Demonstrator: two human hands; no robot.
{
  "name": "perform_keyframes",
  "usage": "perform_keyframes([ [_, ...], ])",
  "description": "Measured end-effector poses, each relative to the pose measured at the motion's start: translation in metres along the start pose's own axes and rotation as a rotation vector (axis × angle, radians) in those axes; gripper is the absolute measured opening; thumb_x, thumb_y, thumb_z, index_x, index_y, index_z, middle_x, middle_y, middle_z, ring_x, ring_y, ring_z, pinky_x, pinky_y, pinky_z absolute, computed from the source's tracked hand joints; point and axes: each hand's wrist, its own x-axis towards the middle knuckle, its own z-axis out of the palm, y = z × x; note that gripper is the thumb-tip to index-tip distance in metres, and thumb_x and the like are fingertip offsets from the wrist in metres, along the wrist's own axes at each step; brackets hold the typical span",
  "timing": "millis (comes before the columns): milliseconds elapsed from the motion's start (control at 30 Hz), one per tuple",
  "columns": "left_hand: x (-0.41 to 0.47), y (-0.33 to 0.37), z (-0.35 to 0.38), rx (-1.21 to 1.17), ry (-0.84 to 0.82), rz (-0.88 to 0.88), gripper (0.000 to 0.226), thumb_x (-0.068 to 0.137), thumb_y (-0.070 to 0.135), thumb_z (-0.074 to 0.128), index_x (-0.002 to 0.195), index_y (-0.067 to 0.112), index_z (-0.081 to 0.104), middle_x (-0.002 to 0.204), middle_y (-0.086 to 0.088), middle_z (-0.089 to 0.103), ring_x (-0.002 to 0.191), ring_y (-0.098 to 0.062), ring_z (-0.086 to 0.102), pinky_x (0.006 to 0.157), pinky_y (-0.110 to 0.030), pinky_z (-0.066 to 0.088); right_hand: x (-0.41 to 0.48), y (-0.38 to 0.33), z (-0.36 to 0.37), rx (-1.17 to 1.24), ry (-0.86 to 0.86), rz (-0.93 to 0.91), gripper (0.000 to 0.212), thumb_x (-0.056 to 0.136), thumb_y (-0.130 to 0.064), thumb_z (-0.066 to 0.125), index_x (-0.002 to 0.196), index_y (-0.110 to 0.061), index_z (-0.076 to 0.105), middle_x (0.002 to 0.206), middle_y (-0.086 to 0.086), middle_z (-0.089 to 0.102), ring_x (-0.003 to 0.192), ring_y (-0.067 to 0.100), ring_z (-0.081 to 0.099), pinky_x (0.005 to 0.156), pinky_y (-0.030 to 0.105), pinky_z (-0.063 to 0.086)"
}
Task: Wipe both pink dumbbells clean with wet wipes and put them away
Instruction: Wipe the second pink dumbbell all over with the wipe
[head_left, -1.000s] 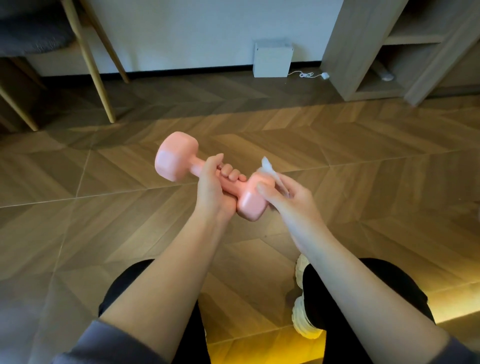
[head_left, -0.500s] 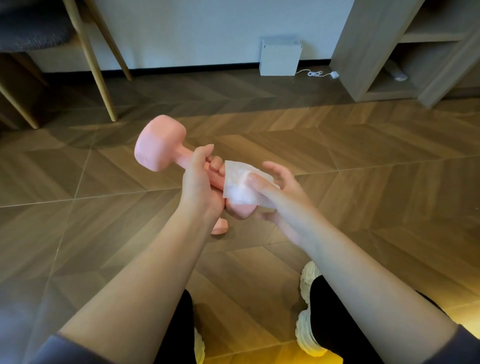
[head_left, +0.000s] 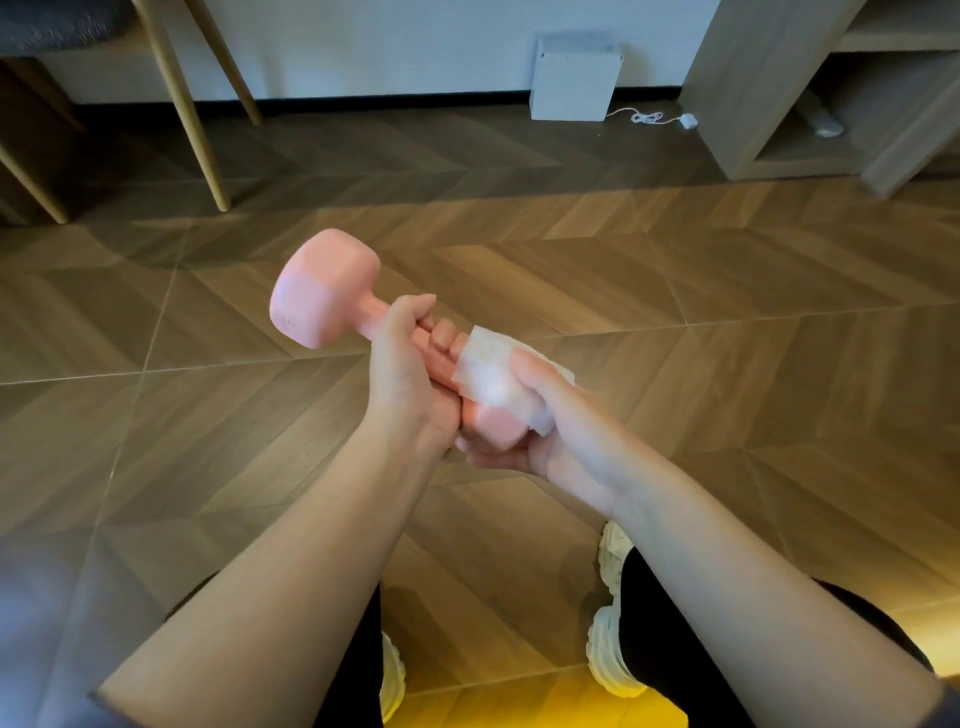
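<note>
Now the person is sitting and holding both arms out in front, over the wooden floor. The left hand is curling tight around the thin middle bar of a pink dumbbell, with the thumb lying on top and the fingers wrapping over from the far side. The dumbbell is tilting, its far end sticking up and out to the left of that hand, and its near end pointing down toward the right hand. The right hand is cupping that near end from below and from the right. Its thumb is pressing a white wet wipe flat onto the top of that end, so the wipe is sitting between the hand and the pink end. The two hands are touching each other around the bar. The dumbbell is up in the air, well above the floor. Below the arms, white shoes are resting on the floor.
</note>
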Motion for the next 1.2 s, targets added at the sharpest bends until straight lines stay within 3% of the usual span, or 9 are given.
perform_keyframes([
  [133, 0.009, 0.007, 0.0, -0.072, -0.015, -0.038, 0.036, 0.093, 0.016, 0.048, 0.061, 0.02, 0.03, 0.048, 0.006, 0.026, 0.04, -0.01, 0.026, 0.044, -0.02, 0.03, 0.001, -0.004, -0.011, -0.014, -0.11, -0.057, 0.05, 0.084, -0.017, 0.067, 0.133, -0.017, 0.053, 0.125, 0.017, 0.063, 0.107, 0.032, 0.062, 0.095, 0.052, 0.05],
  [267, 0.01, 0.005, 0.0, -0.082, -0.005, -0.045, 0.035, 0.092, 0.016, 0.048, 0.062, 0.02, 0.03, 0.049, 0.006, 0.026, 0.04, -0.011, 0.026, 0.044, -0.02, 0.03, 0.004, 0.001, -0.001, -0.114, 0.06, -0.083, 0.051, 0.077, -0.032, 0.072, 0.124, -0.026, 0.056, 0.114, 0.009, 0.07, 0.091, 0.024, 0.067, 0.068, 0.036, 0.056],
  [367, 0.008, 0.002, 0.002, -0.072, -0.01, -0.026, 0.035, 0.093, 0.013, 0.048, 0.062, 0.018, 0.031, 0.046, 0.005, 0.029, 0.037, -0.009, 0.03, 0.041, -0.017, 0.032, 0.005, 0.003, 0.003, -0.104, 0.143, -0.071, 0.046, 0.091, -0.046, 0.061, 0.128, -0.019, 0.057, 0.109, 0.016, 0.07, 0.082, 0.024, 0.065, 0.062, 0.034, 0.055],
  [467, 0.008, 0.002, 0.002, -0.068, -0.016, -0.011, 0.034, 0.094, 0.015, 0.051, 0.064, 0.016, 0.035, 0.049, 0.003, 0.036, 0.041, -0.011, 0.039, 0.046, -0.016, 0.04, 0.0, -0.001, 0.001, -0.04, 0.076, -0.074, 0.036, 0.098, -0.036, 0.052, 0.129, -0.018, 0.059, 0.118, 0.018, 0.068, 0.088, 0.024, 0.064, 0.065, 0.034, 0.055],
  [667, 0.012, 0.008, -0.002, -0.115, 0.053, -0.002, 0.036, 0.094, 0.023, 0.054, 0.066, 0.019, 0.033, 0.05, 0.006, 0.03, 0.041, -0.01, 0.032, 0.046, -0.018, 0.035, -0.002, -0.003, 0.0, -0.105, 0.047, -0.148, 0.051, 0.077, -0.019, 0.073, 0.125, -0.022, 0.056, 0.119, -0.001, 0.07, 0.101, 0.016, 0.068, 0.075, 0.034, 0.054],
  [767, 0.014, 0.009, -0.005, -0.103, 0.071, 0.016, 0.036, 0.094, 0.021, 0.051, 0.064, 0.018, 0.031, 0.048, 0.005, 0.027, 0.039, -0.011, 0.028, 0.043, -0.017, 0.031, 0.002, 0.004, 0.005, -0.122, 0.127, -0.105, 0.048, 0.085, -0.034, 0.071, 0.128, -0.026, 0.051, 0.125, 0.009, 0.066, 0.09, 0.019, 0.069, 0.071, 0.036, 0.056],
  [867, 0.014, 0.009, -0.006, -0.073, 0.071, 0.03, 0.035, 0.093, 0.018, 0.051, 0.064, 0.018, 0.03, 0.049, 0.004, 0.026, 0.04, -0.012, 0.026, 0.041, -0.017, 0.03, 0.003, 0.005, 0.004, -0.104, 0.064, 0.031, 0.042, 0.095, -0.051, 0.054, 0.133, -0.033, 0.049, 0.124, 0.015, 0.066, 0.099, 0.037, 0.069, 0.072, 0.043, 0.059],
  [1067, 0.016, 0.007, -0.007, -0.025, 0.033, 0.021, 0.035, 0.094, 0.019, 0.05, 0.064, 0.018, 0.032, 0.049, 0.005, 0.029, 0.041, -0.011, 0.029, 0.043, -0.019, 0.03, 0.002, 0.005, 0.002, 0.116, 0.029, 0.036, 0.051, 0.089, -0.023, 0.068, 0.134, -0.024, 0.045, 0.131, 0.019, 0.061, 0.091, 0.033, 0.068, 0.071, 0.041, 0.059],
  [1200, 0.018, 0.003, -0.009, -0.062, 0.058, -0.023, 0.035, 0.092, 0.019, 0.055, 0.063, 0.017, 0.036, 0.053, 0.003, 0.039, 0.045, -0.012, 0.039, 0.051, -0.021, 0.039, 0.004, 0.008, 0.005, 0.05, 0.12, -0.019, 0.048, 0.087, -0.027, 0.072, 0.128, -0.025, 0.048, 0.127, 0.014, 0.065, 0.089, 0.027, 0.068, 0.072, 0.041, 0.057],
])
